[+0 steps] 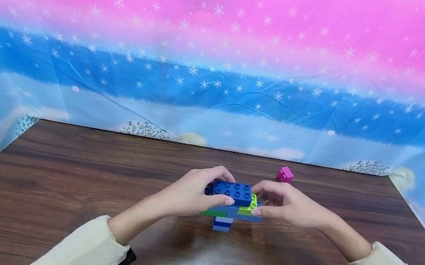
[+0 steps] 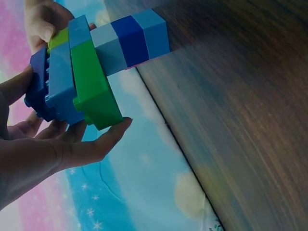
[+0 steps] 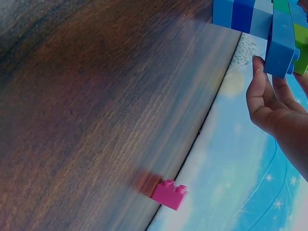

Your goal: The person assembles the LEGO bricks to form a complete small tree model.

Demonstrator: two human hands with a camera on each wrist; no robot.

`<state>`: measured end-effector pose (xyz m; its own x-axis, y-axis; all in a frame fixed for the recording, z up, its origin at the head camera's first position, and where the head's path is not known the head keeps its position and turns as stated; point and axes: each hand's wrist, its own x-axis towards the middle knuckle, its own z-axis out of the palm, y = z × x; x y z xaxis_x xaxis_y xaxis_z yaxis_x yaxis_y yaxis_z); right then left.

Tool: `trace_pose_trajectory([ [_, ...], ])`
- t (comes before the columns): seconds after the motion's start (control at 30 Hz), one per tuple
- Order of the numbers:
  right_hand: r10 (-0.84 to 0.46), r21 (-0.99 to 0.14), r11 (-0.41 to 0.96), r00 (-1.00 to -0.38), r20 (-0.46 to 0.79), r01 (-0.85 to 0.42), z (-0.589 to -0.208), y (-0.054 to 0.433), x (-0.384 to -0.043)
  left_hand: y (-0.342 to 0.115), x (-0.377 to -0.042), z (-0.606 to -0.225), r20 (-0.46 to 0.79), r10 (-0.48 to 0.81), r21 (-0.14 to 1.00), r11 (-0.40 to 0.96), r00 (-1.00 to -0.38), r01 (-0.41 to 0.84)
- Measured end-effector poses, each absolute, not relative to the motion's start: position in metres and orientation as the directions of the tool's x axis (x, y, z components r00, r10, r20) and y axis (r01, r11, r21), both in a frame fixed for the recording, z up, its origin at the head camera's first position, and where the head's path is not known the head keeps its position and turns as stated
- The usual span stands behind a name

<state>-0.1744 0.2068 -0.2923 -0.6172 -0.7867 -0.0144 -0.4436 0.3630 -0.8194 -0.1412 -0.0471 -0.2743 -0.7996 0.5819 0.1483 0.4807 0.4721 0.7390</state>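
Note:
A toy-brick structure stands on the table, widening above a narrow column (image 1: 221, 224) of grey-blue, dark blue and blue bricks. Across the column lie a green brick (image 2: 94, 84) on the left and a blue brick (image 3: 280, 45) on the right. Above them come another blue brick (image 2: 62, 72) and a lime green brick (image 1: 245, 210). A dark blue studded brick (image 1: 233, 193) forms the top. My left hand (image 1: 197, 194) grips this top brick, thumb in front and fingers behind. From the right, my right hand (image 1: 292, 205) pinches the lime green brick between thumb and fingers.
A pink brick (image 1: 285, 174) lies on its side on the wooden table (image 1: 87, 178), behind the right hand. A snowflake-patterned cloth (image 1: 218, 92) hangs along the table's back and sides.

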Motion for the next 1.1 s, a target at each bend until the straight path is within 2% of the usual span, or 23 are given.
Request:
trace_pose_trajectory([
  [1.1, -0.781, -0.82, 0.37, -0.624, -0.02, -0.437, -0.2904, 0.2067, -0.1739, -0.0514, -0.1381, -0.2751, 0.032, 0.51, 0.801, 0.501, -0.86, 0.327],
])
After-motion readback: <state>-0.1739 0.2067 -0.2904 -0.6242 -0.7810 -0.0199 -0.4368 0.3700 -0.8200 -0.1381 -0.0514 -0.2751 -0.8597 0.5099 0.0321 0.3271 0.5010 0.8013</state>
